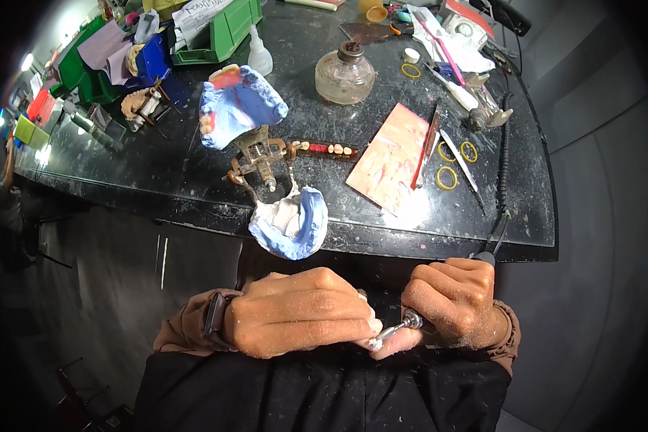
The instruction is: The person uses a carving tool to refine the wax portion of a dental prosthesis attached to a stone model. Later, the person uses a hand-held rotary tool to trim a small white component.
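My right hand (455,302) is closed round a dental handpiece (412,319), its metal nose slanting down and left toward my left fingertips. My left hand (302,313) is closed, pinching a small white tooth-like piece (375,345) at the handpiece's tip; the fingers hide most of it. White dust speckles both hands and the black cloth (281,396) on my lap. Just beyond my left hand, a blue and white lower dental cast (295,223) hangs over the table edge, joined by a metal articulator (265,157) to a blue upper cast (241,108) bearing pink wax and teeth.
On the black table (194,173) are a strip of artificial teeth (329,150), a pink wax sheet (387,160), a wax knife (426,147), yellow rubber bands (447,178), and a glass spirit lamp (344,75). Green bins (230,32) stand far left; a coiled cord (504,155) runs along the right.
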`<state>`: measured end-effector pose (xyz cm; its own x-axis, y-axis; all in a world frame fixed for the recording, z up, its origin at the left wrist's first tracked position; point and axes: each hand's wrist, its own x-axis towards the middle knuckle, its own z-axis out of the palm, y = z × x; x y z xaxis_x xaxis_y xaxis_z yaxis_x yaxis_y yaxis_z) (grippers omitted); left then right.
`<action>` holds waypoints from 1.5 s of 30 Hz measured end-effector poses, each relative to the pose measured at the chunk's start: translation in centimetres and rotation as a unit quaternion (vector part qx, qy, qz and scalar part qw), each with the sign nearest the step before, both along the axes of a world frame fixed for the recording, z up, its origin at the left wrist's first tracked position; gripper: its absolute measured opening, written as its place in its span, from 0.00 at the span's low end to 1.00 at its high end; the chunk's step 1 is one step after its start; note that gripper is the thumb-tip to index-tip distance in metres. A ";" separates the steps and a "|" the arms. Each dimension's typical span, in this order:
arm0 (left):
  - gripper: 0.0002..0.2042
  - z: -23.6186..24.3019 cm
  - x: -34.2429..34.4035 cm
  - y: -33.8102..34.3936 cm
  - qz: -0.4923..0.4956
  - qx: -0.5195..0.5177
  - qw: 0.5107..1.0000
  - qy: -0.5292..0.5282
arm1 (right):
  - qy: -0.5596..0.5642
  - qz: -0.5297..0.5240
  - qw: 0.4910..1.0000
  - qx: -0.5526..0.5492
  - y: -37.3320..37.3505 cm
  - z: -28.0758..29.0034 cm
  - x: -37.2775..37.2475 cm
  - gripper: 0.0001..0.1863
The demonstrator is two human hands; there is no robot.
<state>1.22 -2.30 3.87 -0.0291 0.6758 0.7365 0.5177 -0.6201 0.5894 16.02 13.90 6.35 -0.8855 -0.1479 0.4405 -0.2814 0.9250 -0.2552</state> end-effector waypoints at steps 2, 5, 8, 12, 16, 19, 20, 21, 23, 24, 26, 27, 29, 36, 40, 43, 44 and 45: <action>0.12 -0.1 0.0 0.0 -0.012 -0.010 1.000 -0.008 | 0.003 0.001 1.000 0.001 0.0 -0.1 0.1 0.29; 0.12 -0.1 -0.1 0.0 -0.017 -0.013 1.000 -0.004 | 0.001 0.003 1.000 0.002 0.0 -0.2 0.1 0.29; 0.12 0.0 0.0 -0.1 -0.022 -0.018 1.000 -0.006 | 0.013 0.006 1.000 -0.006 0.0 -0.1 0.1 0.28; 0.13 0.1 0.0 -0.1 -0.029 -0.017 0.999 -0.006 | -0.003 0.011 1.000 -0.006 0.0 0.1 0.2 0.29; 0.13 0.1 -0.2 -0.1 -0.032 -0.014 0.999 -0.001 | 0.009 0.014 1.000 -0.001 0.0 0.1 0.2 0.29; 0.13 0.1 -0.1 -0.1 -0.035 -0.014 0.999 0.002 | 0.010 0.013 1.000 0.001 0.0 0.0 0.1 0.29; 0.13 0.1 -0.1 -0.1 -0.035 -0.014 0.999 0.001 | 0.007 0.014 1.000 0.004 -0.1 0.1 0.2 0.29; 0.13 0.1 -0.1 0.0 -0.034 -0.011 0.999 0.002 | 0.010 0.013 1.000 0.005 -0.1 0.1 0.2 0.29; 0.12 0.1 0.0 0.0 -0.026 0.000 1.000 0.017 | 0.011 0.013 1.000 0.004 -0.1 0.1 0.2 0.29; 0.12 0.1 0.0 0.0 -0.025 0.003 1.000 0.017 | 0.007 0.008 1.000 0.005 -0.1 0.2 0.2 0.29; 0.11 0.2 0.0 -0.1 -0.011 0.004 0.999 0.034 | 0.002 0.002 1.000 0.005 -0.2 0.2 0.2 0.29; 0.11 0.2 -0.1 -0.1 -0.011 0.006 0.999 0.033 | 0.007 0.003 1.000 0.008 -0.2 0.2 0.2 0.29; 0.10 0.2 -0.1 -0.1 -0.011 0.009 0.999 0.032 | 0.012 0.005 1.000 0.010 -0.2 0.2 0.1 0.30; 0.10 0.2 -0.2 -0.1 -0.012 0.011 0.999 0.037 | 0.005 0.002 1.000 0.015 -0.2 0.1 0.2 0.30; 0.11 0.2 -0.1 -0.1 -0.014 0.003 0.999 0.028 | 0.012 0.000 1.000 0.012 -0.2 -0.1 0.1 0.30; 0.12 0.1 -0.1 -0.1 -0.020 -0.001 0.999 0.028 | 0.014 0.005 1.000 0.024 -0.1 -0.1 0.2 0.30; 0.12 0.1 -0.1 -0.1 -0.023 0.001 0.999 0.031 | 0.014 0.006 1.000 0.024 -0.1 0.0 0.2 0.30; 0.12 0.1 -0.1 -0.1 -0.023 0.001 0.999 0.031 | 0.010 0.005 1.000 0.024 -0.1 0.0 0.3 0.30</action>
